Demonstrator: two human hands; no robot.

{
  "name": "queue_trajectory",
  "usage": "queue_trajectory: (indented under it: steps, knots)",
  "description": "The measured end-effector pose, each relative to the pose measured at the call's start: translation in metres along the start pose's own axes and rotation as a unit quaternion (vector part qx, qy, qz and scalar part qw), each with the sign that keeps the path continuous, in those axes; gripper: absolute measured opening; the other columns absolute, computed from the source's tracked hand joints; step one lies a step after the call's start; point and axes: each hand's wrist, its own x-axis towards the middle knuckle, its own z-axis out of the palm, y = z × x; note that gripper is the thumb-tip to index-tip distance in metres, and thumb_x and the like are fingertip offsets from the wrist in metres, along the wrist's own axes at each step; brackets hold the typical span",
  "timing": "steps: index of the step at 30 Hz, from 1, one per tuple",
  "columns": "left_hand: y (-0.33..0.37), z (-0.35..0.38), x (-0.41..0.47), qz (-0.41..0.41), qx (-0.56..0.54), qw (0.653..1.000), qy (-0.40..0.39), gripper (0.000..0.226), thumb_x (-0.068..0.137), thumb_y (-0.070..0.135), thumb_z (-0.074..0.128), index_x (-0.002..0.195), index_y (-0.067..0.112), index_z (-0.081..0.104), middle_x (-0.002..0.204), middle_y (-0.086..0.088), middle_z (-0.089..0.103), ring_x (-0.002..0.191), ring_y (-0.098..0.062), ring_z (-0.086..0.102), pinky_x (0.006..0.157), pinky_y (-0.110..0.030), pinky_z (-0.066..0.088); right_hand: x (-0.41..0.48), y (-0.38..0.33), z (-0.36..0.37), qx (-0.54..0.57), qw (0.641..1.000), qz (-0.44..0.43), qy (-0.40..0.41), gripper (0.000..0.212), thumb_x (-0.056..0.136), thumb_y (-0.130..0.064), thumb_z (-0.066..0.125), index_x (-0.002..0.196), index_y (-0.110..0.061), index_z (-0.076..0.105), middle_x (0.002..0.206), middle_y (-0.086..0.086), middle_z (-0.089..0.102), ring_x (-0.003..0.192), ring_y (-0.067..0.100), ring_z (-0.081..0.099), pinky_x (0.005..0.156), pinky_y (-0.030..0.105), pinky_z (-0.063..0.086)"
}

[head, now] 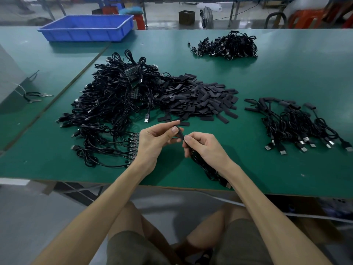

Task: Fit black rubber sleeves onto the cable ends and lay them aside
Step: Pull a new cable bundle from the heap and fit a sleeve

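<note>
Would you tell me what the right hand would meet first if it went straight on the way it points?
Probably the black sleeve pinched in the left hand, just ahead of the right hand gripping a cable; both hands look level.

Left hand [155, 139], right hand [203, 147]: pinch grips

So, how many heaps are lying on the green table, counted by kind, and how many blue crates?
Cable heaps: 3
Sleeve heaps: 1
Blue crates: 1
Total: 5
</note>
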Motion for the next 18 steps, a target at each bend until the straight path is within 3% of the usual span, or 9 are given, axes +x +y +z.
queue_trajectory:
  steps: [18]
  knots:
    - [-0.0003,-0.002,0.0004,-0.01,0.013,1.0,-0.023,0.03,0.091,0.019,0.075,0.119,0.012,0.074,0.111,-0.017,0.075,0.097,-0.03,0.074,0.079,-0.032,0.059,-0.0014,-0.0022,0.0003,-0.004,1.0,0.0,0.011,0.028,0.107,-0.017,0.055,0.086,-0.004,0.068,0.069,0.004,0.07,0.07,0.014,0.064,0.08,0.026,0.052]
